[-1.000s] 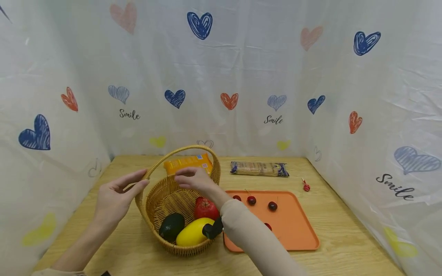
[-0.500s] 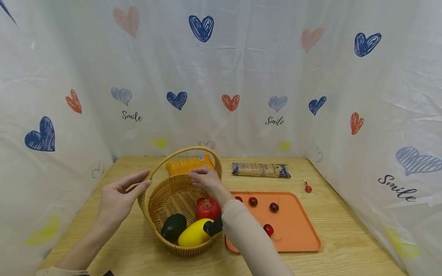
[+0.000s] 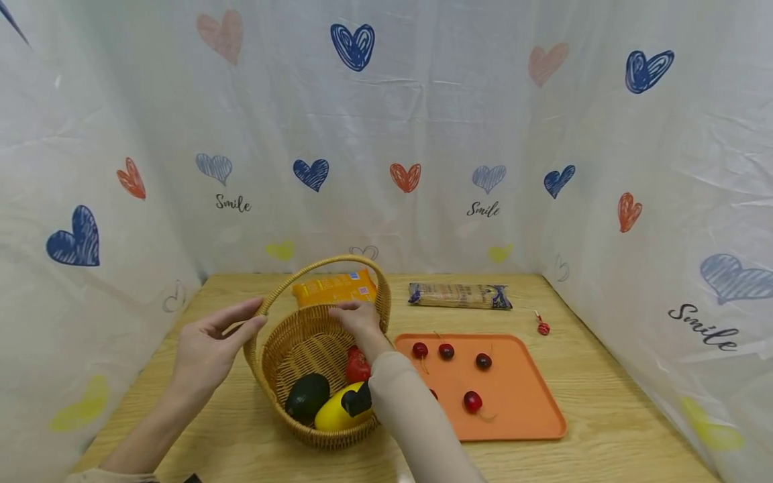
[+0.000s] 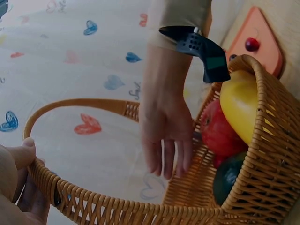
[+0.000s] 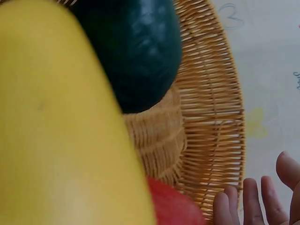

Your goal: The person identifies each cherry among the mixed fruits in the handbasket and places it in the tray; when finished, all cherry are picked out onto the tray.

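My left hand (image 3: 202, 349) pinches the left side of the wicker basket's handle between thumb and fingers. The basket (image 3: 296, 345) stands on the table with a dark green avocado (image 3: 307, 398), a yellow mango-like fruit (image 3: 332, 412) and a red pomegranate (image 3: 357, 365) inside. In the left wrist view, a small red round thing (image 4: 219, 160) shows beside the pomegranate. Over the basket's far right part hangs my right hand (image 3: 362, 325), fingers extended and nothing held. Its fingertips (image 5: 251, 187) appear near the rim in the right wrist view; whether they touch it I cannot tell.
Right of the basket lies an orange tray (image 3: 519, 402) with several cherries, one partly behind my sleeve. A noodle packet (image 3: 459, 296) and an orange packet (image 3: 332, 287) lie at the back. A red lollipop-like thing (image 3: 543, 327) sits at the right. A heart-patterned curtain (image 3: 423, 121) encloses the table.
My right hand has shifted right over the basket, and its forearm has swung left, uncovering more of the tray and cherries. The left hand stays on the handle.
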Available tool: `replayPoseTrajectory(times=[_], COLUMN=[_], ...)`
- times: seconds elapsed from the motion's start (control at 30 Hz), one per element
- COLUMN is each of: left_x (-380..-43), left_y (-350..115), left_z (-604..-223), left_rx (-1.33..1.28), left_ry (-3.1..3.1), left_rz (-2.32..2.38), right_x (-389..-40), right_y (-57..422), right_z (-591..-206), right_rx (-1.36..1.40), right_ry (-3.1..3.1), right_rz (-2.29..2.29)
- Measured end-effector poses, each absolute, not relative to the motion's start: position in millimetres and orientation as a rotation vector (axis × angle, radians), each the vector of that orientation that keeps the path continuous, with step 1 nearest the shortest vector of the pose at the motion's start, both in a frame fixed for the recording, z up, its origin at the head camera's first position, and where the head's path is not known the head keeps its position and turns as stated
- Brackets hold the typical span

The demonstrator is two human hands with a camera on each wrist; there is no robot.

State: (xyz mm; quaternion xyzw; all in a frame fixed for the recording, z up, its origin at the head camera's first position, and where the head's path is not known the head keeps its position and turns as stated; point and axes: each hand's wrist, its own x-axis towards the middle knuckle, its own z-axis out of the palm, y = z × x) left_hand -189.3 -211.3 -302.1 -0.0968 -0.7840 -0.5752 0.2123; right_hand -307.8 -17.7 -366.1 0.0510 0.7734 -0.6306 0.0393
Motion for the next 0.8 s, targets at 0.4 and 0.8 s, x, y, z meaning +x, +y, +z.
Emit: replayPoseTrajectory(times=[0.4, 0.8], left_x=[-192, -191], left_y=[-212, -212], left_z=[-303, -301], left_rx=[-0.271, -0.245], left_ry=[-2.147, -2.194], left_rz=[-1.675, -1.639], right_x=[-307, -307], right_y=[-21, -24], right_z=[-381, -383], right_rx=[-0.003, -0.011], right_ry=[2.685, 2.84], right_rz=[-1.612, -1.037])
